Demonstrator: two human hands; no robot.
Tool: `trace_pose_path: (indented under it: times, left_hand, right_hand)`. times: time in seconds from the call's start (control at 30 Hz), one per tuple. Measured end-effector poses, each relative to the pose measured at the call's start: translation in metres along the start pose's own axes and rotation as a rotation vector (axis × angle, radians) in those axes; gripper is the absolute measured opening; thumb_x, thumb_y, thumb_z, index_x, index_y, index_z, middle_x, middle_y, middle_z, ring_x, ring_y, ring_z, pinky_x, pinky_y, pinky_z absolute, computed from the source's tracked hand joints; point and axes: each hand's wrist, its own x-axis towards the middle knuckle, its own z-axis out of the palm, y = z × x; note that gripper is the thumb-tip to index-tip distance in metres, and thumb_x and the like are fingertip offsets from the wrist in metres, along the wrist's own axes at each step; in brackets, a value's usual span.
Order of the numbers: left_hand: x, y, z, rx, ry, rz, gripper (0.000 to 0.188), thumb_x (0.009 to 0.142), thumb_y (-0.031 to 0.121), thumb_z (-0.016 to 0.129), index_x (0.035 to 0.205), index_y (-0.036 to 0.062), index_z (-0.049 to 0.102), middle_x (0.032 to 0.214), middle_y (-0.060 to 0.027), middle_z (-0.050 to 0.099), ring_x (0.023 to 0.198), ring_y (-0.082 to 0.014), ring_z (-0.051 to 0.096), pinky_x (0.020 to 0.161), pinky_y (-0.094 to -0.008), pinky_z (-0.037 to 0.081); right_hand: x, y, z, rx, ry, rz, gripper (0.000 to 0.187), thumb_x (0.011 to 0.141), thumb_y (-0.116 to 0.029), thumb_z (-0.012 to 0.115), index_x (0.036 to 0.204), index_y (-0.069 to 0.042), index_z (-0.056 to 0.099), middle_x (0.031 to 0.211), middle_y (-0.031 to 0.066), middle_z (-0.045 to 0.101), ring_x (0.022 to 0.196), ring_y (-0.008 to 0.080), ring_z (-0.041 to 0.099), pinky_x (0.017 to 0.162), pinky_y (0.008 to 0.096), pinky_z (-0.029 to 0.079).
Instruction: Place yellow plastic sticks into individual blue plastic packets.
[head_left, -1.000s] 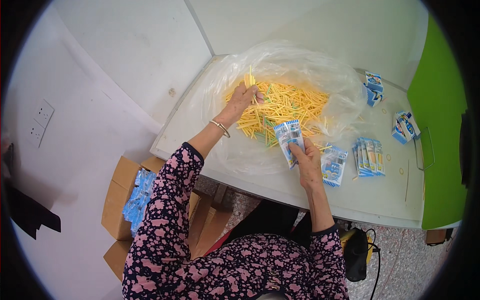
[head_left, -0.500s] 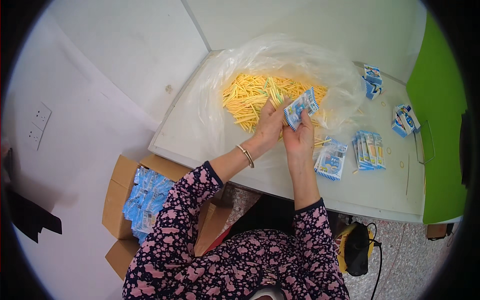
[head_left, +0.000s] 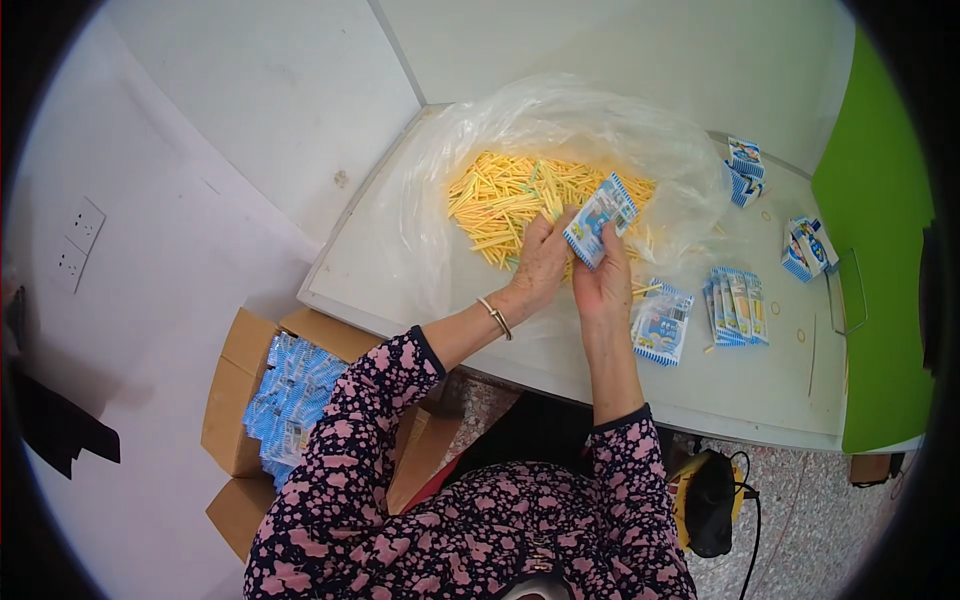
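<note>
Your left hand (head_left: 541,262) slants inward, grasping thin sticks (head_left: 549,190); your right hand (head_left: 604,282), pointing away beside it, pinches a flat, glossy packet (head_left: 598,222).

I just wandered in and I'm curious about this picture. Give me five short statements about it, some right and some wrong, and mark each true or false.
1. The right hand holds a blue-and-white packet. True.
2. The bracelet is on the right wrist. False: the bracelet is on the left wrist.
3. Many yellow sticks lie in a heap with clear plastic around them. True.
4. The open cardboard box is on the person's right. False: the cardboard box is on the left.
5. The panel at the table's right end is green. True.
</note>
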Motion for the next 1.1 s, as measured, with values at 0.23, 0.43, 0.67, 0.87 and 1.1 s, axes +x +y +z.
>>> trace_pose_path:
  times: [0.23, 0.43, 0.67, 0.87, 1.1]
  left_hand:
    - [0.004, 0.034, -0.005, 0.005, -0.066, -0.024, 0.029, 0.096, 0.024, 0.043, 0.09, -0.0005, 0.056, 0.087, -0.0083, 0.061, 0.08, -0.0159, 0.059, 0.074, -0.0301, 0.047]
    - [0.016, 0.058, -0.015, 0.111, -0.14, 0.087, 0.027, 0.097, 0.025, 0.04, 0.092, 0.0016, 0.051, 0.095, -0.0131, 0.061, 0.089, -0.0223, 0.061, 0.081, -0.035, 0.05]
    - [0.014, 0.09, 0.001, 0.024, -0.125, 0.035, 0.027, 0.097, 0.027, 0.038, 0.091, 0.0034, 0.051, 0.092, -0.0115, 0.061, 0.091, -0.0249, 0.062, 0.082, -0.036, 0.05]
    - [0.004, 0.088, 0.009, 0.05, -0.205, 0.011, 0.031, 0.097, 0.029, 0.038, 0.091, 0.0018, 0.051, 0.089, -0.0109, 0.06, 0.09, -0.0237, 0.062, 0.08, -0.0334, 0.049]
    - [-0.002, 0.086, 0.011, 0.205, -0.363, 0.044, 0.04, 0.097, 0.034, 0.036, 0.093, -0.0003, 0.055, 0.09, -0.0105, 0.06, 0.092, -0.0196, 0.06, 0.081, -0.0294, 0.049]
  right_hand:
    - [-0.011, -0.037, -0.009, -0.41, -0.069, -0.067, 0.027, 0.085, -0.01, 0.061, 0.109, -0.001, 0.055, 0.098, 0.0066, 0.063, 0.088, 0.0132, 0.061, 0.081, 0.0297, 0.05]
    - [-0.02, -0.037, -0.003, -0.713, -0.205, 0.06, 0.019, 0.084, -0.014, 0.063, 0.097, -0.001, 0.063, 0.086, 0.0025, 0.065, 0.072, 0.0063, 0.06, 0.066, 0.0207, 0.047]
    - [-0.021, -0.047, -0.003, -0.889, -0.321, 0.117, 0.017, 0.085, -0.016, 0.062, 0.093, -0.001, 0.065, 0.077, -0.0009, 0.063, 0.067, 0.0023, 0.055, 0.061, 0.0177, 0.042]
    - [-0.027, -0.05, -0.007, -0.865, -0.335, 0.234, 0.017, 0.086, -0.017, 0.062, 0.092, -0.002, 0.065, 0.08, -0.0008, 0.063, 0.067, 0.002, 0.055, 0.061, 0.0176, 0.042]
    - [-0.031, -0.054, -0.007, -0.772, -0.309, 0.334, 0.02, 0.084, -0.015, 0.063, 0.097, 0.001, 0.064, 0.084, 0.0032, 0.066, 0.071, 0.0051, 0.059, 0.065, 0.019, 0.046]
